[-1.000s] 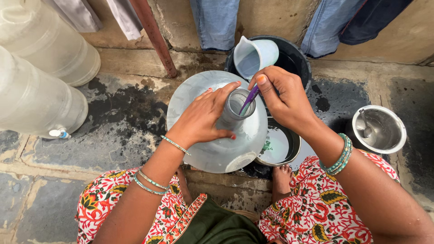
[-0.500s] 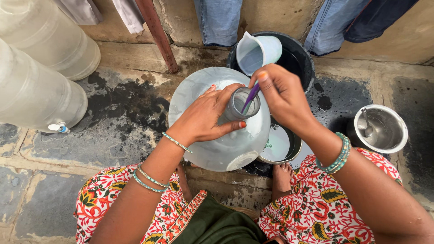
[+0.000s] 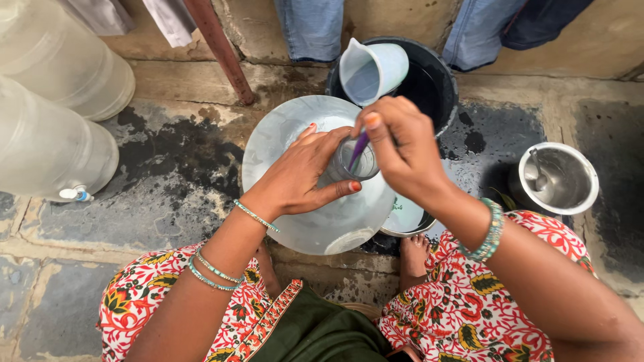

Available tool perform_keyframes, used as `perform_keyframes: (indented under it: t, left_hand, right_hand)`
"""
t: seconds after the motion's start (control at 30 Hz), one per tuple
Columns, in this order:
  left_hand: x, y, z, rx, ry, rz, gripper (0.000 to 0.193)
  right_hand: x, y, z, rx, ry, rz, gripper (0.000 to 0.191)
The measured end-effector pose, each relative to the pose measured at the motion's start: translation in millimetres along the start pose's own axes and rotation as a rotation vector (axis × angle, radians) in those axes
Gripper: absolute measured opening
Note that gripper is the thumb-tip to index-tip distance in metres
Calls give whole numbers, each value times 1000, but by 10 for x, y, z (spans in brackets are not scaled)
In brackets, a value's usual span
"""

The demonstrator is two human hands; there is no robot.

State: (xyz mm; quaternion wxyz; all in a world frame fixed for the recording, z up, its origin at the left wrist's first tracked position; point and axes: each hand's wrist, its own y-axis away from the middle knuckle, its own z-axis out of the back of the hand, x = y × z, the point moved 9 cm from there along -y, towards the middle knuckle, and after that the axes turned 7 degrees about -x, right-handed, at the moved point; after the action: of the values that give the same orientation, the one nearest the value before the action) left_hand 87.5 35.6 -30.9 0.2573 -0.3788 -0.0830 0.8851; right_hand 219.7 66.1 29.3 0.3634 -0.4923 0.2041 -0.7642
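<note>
My left hand [image 3: 305,177] wraps around the neck of a large translucent water jar [image 3: 295,131] that lies tilted in front of my knees. My right hand [image 3: 401,149] pinches a thin purple-handled brush [image 3: 359,149] whose end goes down into the jar's round mouth [image 3: 355,161]. Both wrists wear green bangles. My lap is covered by red floral cloth.
A black bucket [image 3: 443,87] of dark water holds a pale blue jug [image 3: 372,67] just behind the jar. A steel pot [image 3: 560,177] with a ladle stands at right. Two more big water jars [image 3: 54,100] lie at left. A rusty pole [image 3: 218,50] and hanging clothes line the wall.
The brush has dipped a little further into the jar's mouth and my right hand has shifted slightly over it. My left hand keeps its hold on the neck.
</note>
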Motion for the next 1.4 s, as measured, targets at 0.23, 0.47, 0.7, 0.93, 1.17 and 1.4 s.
perform_keyframes:
  t: [0.23,0.47,0.7,0.93,1.17,1.4]
  left_hand:
    - [55,-2,14,-12,1,1,80]
    - [61,16,-28,-37,-20,-83,81]
    - [105,-12,-34,-35,-20,-60,81]
    - [151,10,23,-139,-37,-4,85]
    - [216,79,46,-343,26,127,62]
    - [239,38,36,-167,120,34,73]
  right_hand:
    - [98,-170,260,-87,-189,-75,34]
    - [273,-150,635,-194,-146,-69,34]
    - [-107,22,-18,-4,-36,-224,31]
    - [-292,124,-3,-97,-319,-437,31]
    - [-406,201,-119,-47,-414,-485,35]
    - [-286,121,-185,76,-261,-379,38]
